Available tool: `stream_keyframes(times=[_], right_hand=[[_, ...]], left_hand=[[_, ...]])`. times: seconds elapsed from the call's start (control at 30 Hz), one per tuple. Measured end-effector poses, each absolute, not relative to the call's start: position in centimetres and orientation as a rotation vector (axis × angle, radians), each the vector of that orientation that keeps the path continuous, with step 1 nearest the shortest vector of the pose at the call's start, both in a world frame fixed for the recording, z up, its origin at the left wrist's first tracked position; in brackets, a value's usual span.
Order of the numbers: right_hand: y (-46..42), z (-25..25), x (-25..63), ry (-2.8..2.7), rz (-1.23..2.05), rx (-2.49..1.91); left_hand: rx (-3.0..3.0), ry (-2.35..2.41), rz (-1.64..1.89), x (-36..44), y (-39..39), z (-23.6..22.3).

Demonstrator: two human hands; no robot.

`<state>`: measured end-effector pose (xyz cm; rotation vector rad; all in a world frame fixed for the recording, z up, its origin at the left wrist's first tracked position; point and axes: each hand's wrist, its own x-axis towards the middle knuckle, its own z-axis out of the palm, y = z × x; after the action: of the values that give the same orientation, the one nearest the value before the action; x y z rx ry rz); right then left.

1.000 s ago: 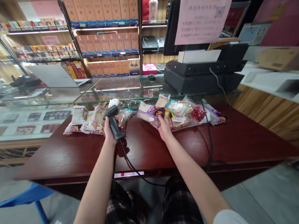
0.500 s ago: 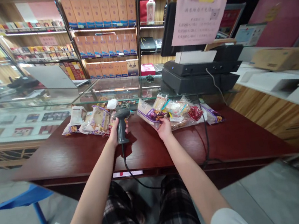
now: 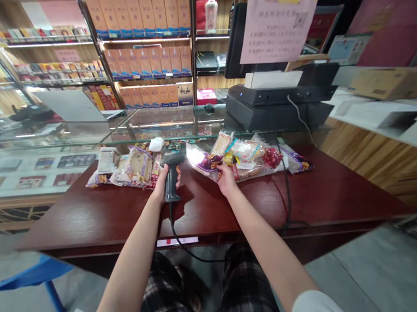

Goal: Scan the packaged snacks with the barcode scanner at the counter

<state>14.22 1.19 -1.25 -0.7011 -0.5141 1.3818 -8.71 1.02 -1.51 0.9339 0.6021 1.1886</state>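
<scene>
from afar i see the left hand [image 3: 162, 182] wrapped around the scanner [image 3: 172, 184], left of frame centre, and the right hand [image 3: 227, 178] pinching the purple-and-white packet [image 3: 205, 162] near centre, best held taut, i judge, facing the scanner.

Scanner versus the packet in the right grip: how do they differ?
The scanner is dark; the packet is pale with purple print. The scanner has a cable; the packet has none. The scanner sits in the left grip, the packet in the right grip. Both are held.
</scene>
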Motion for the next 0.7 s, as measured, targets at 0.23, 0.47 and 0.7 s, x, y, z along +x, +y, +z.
stream_keyframes(times=[0.23,0.47,0.7], right_hand=[[1.0,-1.1,14.3,-0.565,1.382,-0.706],[1.1,-1.3,14.3,-0.636,1.352,-0.71],[1.0,-1.2,14.4,-0.625,1.374,-0.669]], left_hand=[[0.881,0.636,1.208,-8.7,0.6,-1.0],[0.851,0.617,1.228,-8.5,0.2,-0.5],[0.862,0.596,1.227,-8.5,0.4,-0.8]])
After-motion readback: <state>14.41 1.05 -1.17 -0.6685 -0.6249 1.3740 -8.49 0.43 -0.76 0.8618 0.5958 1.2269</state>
